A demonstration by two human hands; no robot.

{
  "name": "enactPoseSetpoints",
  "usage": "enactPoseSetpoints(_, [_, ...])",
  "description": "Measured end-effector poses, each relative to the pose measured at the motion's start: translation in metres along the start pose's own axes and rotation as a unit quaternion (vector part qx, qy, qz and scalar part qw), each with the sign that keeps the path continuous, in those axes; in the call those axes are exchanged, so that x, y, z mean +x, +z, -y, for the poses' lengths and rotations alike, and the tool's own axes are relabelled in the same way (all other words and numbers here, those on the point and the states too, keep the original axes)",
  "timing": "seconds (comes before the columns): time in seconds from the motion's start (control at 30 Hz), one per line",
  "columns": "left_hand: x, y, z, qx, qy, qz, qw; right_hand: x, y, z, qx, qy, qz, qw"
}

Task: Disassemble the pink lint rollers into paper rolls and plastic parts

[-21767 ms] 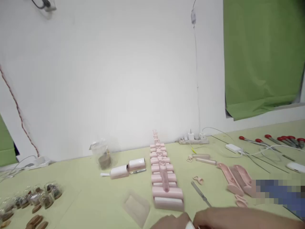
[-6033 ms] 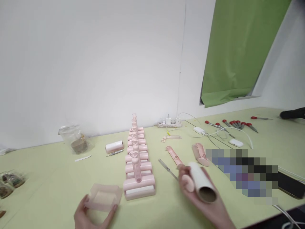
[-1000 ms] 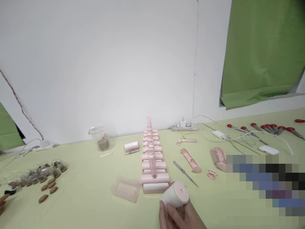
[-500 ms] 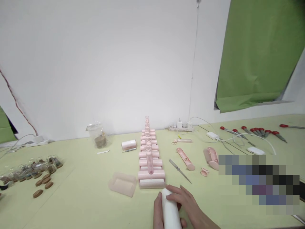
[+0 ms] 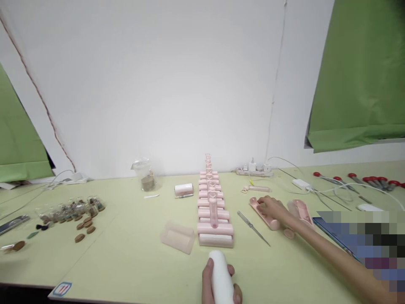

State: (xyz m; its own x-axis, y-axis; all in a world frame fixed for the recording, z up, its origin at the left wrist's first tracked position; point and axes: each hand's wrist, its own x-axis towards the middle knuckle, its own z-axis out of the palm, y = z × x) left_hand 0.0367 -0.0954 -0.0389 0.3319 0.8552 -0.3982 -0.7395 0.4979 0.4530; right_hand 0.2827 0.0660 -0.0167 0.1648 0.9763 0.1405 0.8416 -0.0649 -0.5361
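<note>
My left hand (image 5: 218,285) is at the bottom centre, wrapped round a white paper roll (image 5: 220,276) that points away from me. My right hand (image 5: 268,207) reaches out to the right over the table, its fingers curled on a pink roller handle (image 5: 272,222) lying flat. A row of assembled pink lint rollers (image 5: 214,211) with heart-shaped handle ends runs away from me just beyond the roll. A translucent pink cover (image 5: 177,237) lies left of the nearest roller.
A thin metal tool (image 5: 253,228) lies between the row and the handle, with more pink parts (image 5: 300,209) beyond. Small corked bottles (image 5: 72,209) sit at left. A power strip (image 5: 255,171), cables and red-handled tools (image 5: 363,181) are at the back right.
My right hand has let go of the white roll and moved out to the pink handle on the right. My left hand still holds the roll. The view has swung left.
</note>
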Motion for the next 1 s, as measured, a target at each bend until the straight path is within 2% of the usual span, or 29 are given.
enactPoseSetpoints(0.13, [-0.004,0.017,-0.001,-0.01,0.045,-0.044,0.998,-0.01,-0.002,0.0,0.038,-0.006,-0.019,0.999])
enactPoseSetpoints(0.23, [-0.002,0.025,0.001,-0.022,0.091,-0.079,0.992,-0.029,-0.011,0.012,0.08,-0.023,-0.028,0.996])
enactPoseSetpoints(0.3, [0.002,0.028,0.003,-0.018,0.108,-0.091,0.99,-0.055,-0.016,0.026,0.13,-0.064,-0.001,0.989])
enactPoseSetpoints(0.37, [0.007,0.029,0.006,-0.004,0.121,-0.095,0.988,-0.09,-0.014,0.044,0.24,-0.131,0.062,0.96])
enactPoseSetpoints(0.43, [0.012,0.03,0.009,0.016,0.138,-0.103,0.985,-0.126,-0.005,0.061,0.287,-0.164,0.06,0.942])
enactPoseSetpoints(0.53, [0.016,0.033,0.015,0.027,0.166,-0.116,0.979,-0.163,0.012,0.078,0.278,-0.177,-0.01,0.944])
enactPoseSetpoints(0.63, [0.013,0.038,0.019,0.016,0.164,-0.106,0.981,-0.173,0.022,0.086,0.262,-0.156,-0.064,0.95])
enactPoseSetpoints(0.73, [0.006,0.044,0.02,0.032,0.156,-0.093,0.983,-0.171,0.023,0.09,0.227,-0.142,-0.07,0.961])
enactPoseSetpoints(0.9, [0.0,0.049,0.023,0.095,0.196,-0.079,0.973,-0.168,0.017,0.098,0.088,-0.179,-0.072,0.977])
enactPoseSetpoints(1.0, [0.0,0.054,0.026,0.125,0.198,-0.054,0.971,-0.166,0.012,0.101,0.05,-0.175,-0.057,0.982])
